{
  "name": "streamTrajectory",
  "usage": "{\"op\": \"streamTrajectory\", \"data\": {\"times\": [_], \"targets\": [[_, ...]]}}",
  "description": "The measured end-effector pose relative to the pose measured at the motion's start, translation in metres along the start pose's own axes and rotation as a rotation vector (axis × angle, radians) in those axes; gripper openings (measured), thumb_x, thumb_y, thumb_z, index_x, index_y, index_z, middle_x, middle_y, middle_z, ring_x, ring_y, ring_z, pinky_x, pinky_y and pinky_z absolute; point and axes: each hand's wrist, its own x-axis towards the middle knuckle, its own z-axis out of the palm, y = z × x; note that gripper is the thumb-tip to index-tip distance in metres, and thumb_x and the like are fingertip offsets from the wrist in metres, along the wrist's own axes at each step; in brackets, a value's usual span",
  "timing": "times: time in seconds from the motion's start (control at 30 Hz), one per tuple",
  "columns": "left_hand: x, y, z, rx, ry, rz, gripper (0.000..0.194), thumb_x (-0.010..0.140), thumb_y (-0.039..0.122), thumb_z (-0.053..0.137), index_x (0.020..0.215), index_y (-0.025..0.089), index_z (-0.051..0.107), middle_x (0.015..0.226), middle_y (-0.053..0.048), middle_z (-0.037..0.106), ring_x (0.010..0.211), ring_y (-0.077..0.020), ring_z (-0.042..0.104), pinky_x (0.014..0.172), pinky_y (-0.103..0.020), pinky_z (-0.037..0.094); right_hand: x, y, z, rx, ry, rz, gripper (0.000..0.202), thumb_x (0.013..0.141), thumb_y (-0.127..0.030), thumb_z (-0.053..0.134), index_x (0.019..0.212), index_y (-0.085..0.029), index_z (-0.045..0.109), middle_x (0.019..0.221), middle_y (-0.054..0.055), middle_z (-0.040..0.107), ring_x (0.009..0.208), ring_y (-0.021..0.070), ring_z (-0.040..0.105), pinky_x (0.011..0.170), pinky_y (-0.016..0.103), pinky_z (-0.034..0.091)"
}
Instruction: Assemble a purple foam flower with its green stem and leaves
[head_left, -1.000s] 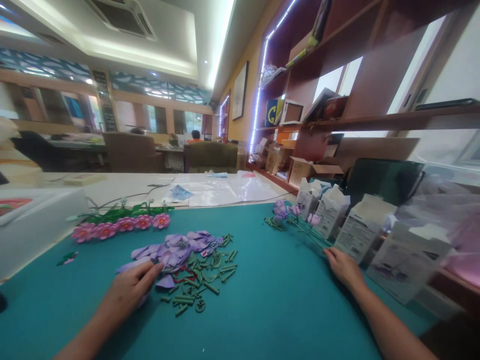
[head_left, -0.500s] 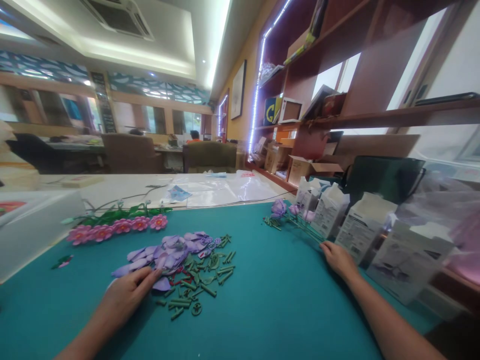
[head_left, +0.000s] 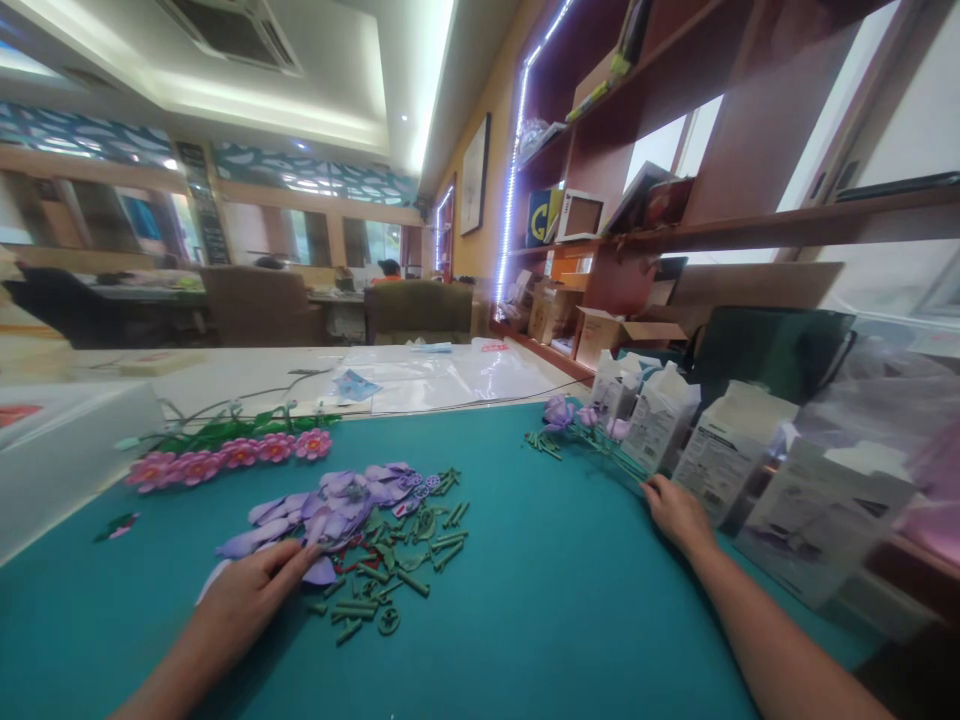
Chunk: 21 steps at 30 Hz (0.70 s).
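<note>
Left hand (head_left: 251, 590) against the near left edge of the purple petals (head_left: 346, 495), thumb and fingers nearly together; impossible to tell whether gripping any. Right hand (head_left: 681, 518) toward the right of the teal mat (head_left: 525, 580), thumb and fingertips pinched on the near end of the thin stems (head_left: 609, 455). At the stems' far end, purple flowers (head_left: 559, 412), lying near a small heap of green pieces (head_left: 544, 445). Just right of the petals, loose green parts (head_left: 412, 580). At far left, pink flowers (head_left: 240, 454) in a row. Beside the right hand, white boxes (head_left: 726, 450), standing upright.
</note>
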Motion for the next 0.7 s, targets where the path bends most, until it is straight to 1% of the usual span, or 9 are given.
{"op": "streamTrajectory", "data": {"times": [0.13,0.23,0.43,0.57,0.63,0.7], "targets": [[-0.002,0.005,0.0,0.004,0.022,-0.008,0.047,0.077,0.062,0.039,0.052,0.022,0.044,0.05,0.002,0.046,0.049,-0.0149,0.044,0.05,-0.024,0.03,-0.002,-0.002,-0.002,-0.023,-0.009,-0.001,0.032,0.095,-0.037,0.037,0.1,-0.022,0.064,0.092,0.01,0.071,0.084,0.0247,0.065,0.064,0.03,0.039],[-0.004,0.009,-0.002,0.006,0.021,-0.004,0.047,0.077,0.062,0.039,0.054,0.022,0.045,0.051,0.002,0.047,0.051,-0.0152,0.045,0.052,-0.024,0.031,-0.004,-0.002,-0.003,-0.036,-0.009,-0.01,0.032,0.095,-0.038,0.037,0.099,-0.022,0.064,0.093,0.01,0.071,0.085,0.0243,0.065,0.064,0.029,0.039],[-0.006,0.017,-0.007,0.016,-0.031,-0.014,0.044,0.077,0.06,0.04,0.056,0.022,0.048,0.053,0.002,0.048,0.053,-0.0162,0.048,0.054,-0.025,0.033,-0.001,0.0,-0.002,-0.063,0.007,-0.045,0.032,0.096,-0.034,0.036,0.094,-0.021,0.064,0.101,0.009,0.068,0.09,0.023,0.064,0.067,0.029,0.039],[-0.005,0.016,-0.007,0.032,-0.046,-0.02,0.044,0.077,0.06,0.039,0.056,0.022,0.048,0.054,0.001,0.05,0.055,-0.0167,0.05,0.054,-0.024,0.033,0.002,0.004,0.0,-0.085,0.03,-0.04,0.033,0.096,-0.035,0.036,0.095,-0.02,0.066,0.098,0.009,0.068,0.087,0.0232,0.064,0.066,0.03,0.039],[-0.004,0.014,-0.006,0.044,-0.066,-0.022,0.046,0.077,0.062,0.039,0.056,0.022,0.047,0.053,0.001,0.049,0.054,-0.0165,0.049,0.053,-0.024,0.032,0.004,0.006,0.002,-0.095,0.043,-0.05,0.033,0.096,-0.034,0.037,0.095,-0.019,0.066,0.096,0.01,0.068,0.088,0.0234,0.063,0.069,0.03,0.04],[-0.004,0.012,-0.004,0.053,-0.061,-0.019,0.047,0.077,0.063,0.037,0.056,0.021,0.046,0.053,0.002,0.048,0.054,-0.0162,0.049,0.053,-0.024,0.032,0.007,0.009,0.004,-0.104,0.06,-0.068,0.031,0.095,-0.032,0.04,0.094,-0.018,0.068,0.095,0.011,0.067,0.09,0.0234,0.062,0.074,0.03,0.041]]}}
